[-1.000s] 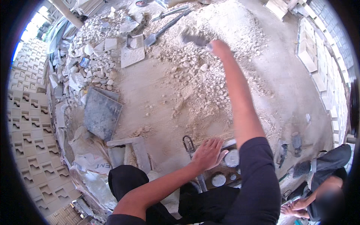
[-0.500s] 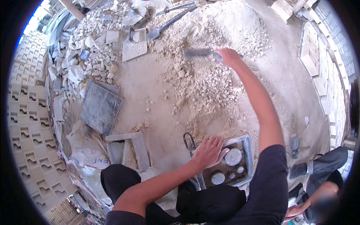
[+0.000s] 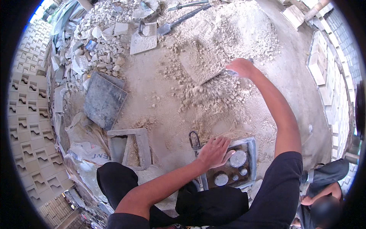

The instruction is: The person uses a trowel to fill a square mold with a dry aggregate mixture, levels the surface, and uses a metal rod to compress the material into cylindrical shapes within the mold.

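My right hand [image 3: 242, 68] is closed round the handle of a flat-bladed trowel [image 3: 213, 77]. Its blade appears nearly edge-on, down in the loose pale grit [image 3: 217, 93], and some grains beside it are blurred by motion. My left hand [image 3: 215, 152] lies open, fingers stretched out, over the upper left corner of a rectangular metal mould [image 3: 253, 152]. Round grey discs [image 3: 238, 158] of different sizes sit inside that mould. A looped metal handle [image 3: 194, 140] sticks out at its left, close to my left hand. The palm hides part of the mould's rim.
A heap of pale sand [image 3: 244, 28] rises beyond, with a shovel [image 3: 179, 22] at its left. Rubble [image 3: 103, 51], dark square plates [image 3: 105, 101], an empty frame [image 3: 145, 152] and a sack [image 3: 89, 150] line the left. Stacked blocks [image 3: 318, 68] stand right; another person [image 3: 324, 191] sits lower right.
My right hand has turned the trowel and drawn its blade nearer, down into the grit. My left hand stays on the mould. The whole view has shifted slightly.
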`<state>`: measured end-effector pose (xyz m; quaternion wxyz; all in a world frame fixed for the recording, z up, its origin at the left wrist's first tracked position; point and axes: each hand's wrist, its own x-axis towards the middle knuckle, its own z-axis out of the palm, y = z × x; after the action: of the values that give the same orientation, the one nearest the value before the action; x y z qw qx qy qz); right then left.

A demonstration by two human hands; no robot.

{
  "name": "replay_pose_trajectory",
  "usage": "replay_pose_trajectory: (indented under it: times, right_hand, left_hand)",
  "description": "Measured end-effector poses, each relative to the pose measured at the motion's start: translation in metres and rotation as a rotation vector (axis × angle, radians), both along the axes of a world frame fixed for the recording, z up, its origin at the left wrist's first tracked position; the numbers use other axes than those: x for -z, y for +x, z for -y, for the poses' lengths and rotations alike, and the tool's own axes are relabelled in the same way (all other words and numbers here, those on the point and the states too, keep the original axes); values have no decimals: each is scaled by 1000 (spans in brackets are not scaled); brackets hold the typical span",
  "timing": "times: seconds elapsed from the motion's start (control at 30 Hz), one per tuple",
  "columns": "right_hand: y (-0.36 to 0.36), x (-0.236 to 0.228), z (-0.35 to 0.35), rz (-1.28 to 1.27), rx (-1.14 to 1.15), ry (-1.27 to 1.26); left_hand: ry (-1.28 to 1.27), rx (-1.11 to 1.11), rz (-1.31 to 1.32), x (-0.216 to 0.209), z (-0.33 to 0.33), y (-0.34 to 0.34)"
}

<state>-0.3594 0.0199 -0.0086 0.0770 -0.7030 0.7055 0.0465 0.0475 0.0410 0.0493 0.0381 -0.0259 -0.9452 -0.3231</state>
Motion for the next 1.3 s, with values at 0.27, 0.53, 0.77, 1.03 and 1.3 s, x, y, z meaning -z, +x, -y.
replay_pose_trajectory:
  times: [0.27, 0.53, 0.77, 1.03, 1.3]
  right_hand:
    - [109, -20, -74, 100, 703, 46]
    - [151, 4, -95, 198, 760, -13]
    - [176, -30, -54, 215, 696, 41]
    - [186, -24, -47, 76, 650, 51]
    - [178, -16, -60, 27, 588, 153]
  left_hand:
    - [-37, -19, -1, 3, 0, 2]
    - [-51, -12, 12, 1, -2, 3]
    - [-51, -53, -21, 5, -2, 6]
    - [-29, -37, 11, 8, -5, 6]
    - [-52, -13, 31, 3, -3, 6]
